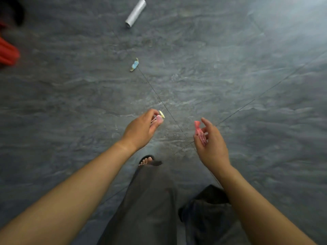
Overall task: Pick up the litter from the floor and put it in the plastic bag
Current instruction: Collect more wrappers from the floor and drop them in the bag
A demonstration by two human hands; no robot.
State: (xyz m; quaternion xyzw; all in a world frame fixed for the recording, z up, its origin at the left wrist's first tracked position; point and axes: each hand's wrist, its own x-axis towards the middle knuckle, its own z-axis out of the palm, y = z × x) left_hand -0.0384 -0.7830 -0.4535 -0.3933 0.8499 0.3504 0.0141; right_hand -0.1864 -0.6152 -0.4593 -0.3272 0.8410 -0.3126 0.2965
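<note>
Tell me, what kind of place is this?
Probably indoors, a room with a floor of grey stone-look tiles. A blue sweet wrapper and a silver roll lie on it.

Open floor around blue wrapper; grey roll well beyond; red object at far left edge.

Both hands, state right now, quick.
Left hand: closed, fingers pinching a pink-and-yellow wrapper.
Right hand: closed, fingers curled round a red-pink wrapper.

dim overall | glare upper right on floor | soft blur | wide-angle edge bending
</note>
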